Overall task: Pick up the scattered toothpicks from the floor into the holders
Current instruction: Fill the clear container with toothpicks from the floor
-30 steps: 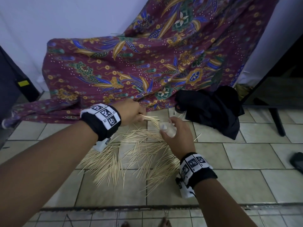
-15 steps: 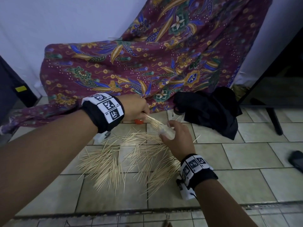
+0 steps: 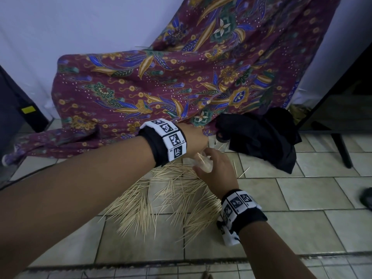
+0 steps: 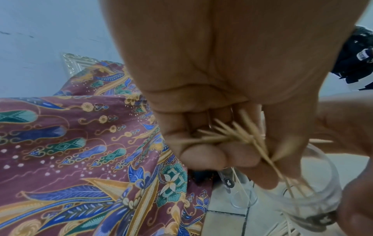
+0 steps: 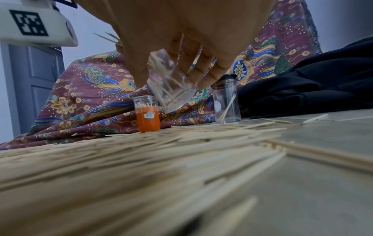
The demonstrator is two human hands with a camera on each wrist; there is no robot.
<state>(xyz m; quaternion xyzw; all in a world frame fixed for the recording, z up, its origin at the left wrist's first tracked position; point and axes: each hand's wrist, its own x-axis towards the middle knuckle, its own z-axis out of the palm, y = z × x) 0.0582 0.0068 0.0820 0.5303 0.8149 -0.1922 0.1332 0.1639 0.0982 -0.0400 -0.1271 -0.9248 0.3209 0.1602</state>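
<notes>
1. The left hand [image 4: 212,99] has its fingers curled round a small bunch of toothpicks [image 4: 242,137] — their tips point down into the mouth of a clear holder [image 4: 315,188].
2. The right hand [image 3: 216,171] wraps thumb and fingers round that clear holder [image 5: 171,86], tilted and held off the floor. A few picks are already inside it.
3. Judged step: feeding the bunch in. The picks are still pinched, not released.
4. Done so far, as far as the views show: an orange holder [image 5: 148,116] stands by the patterned cloth [image 3: 161,87], picks visible through its clear top, looks full. A second clear jar [image 5: 227,102] with a dark rim stands beside it — only a pick or two inside.
5. Left: most of the job. A wide spread of toothpicks [image 3: 161,198] lies on the tiled floor [image 3: 302,198] in front of the person, plus a few strays [image 3: 244,172] near the black cloth [image 3: 261,137].
6. Estimate: early to middle stage; many more handfuls are needed. Whether the holders have enough room for the whole spread cannot be told.
</notes>
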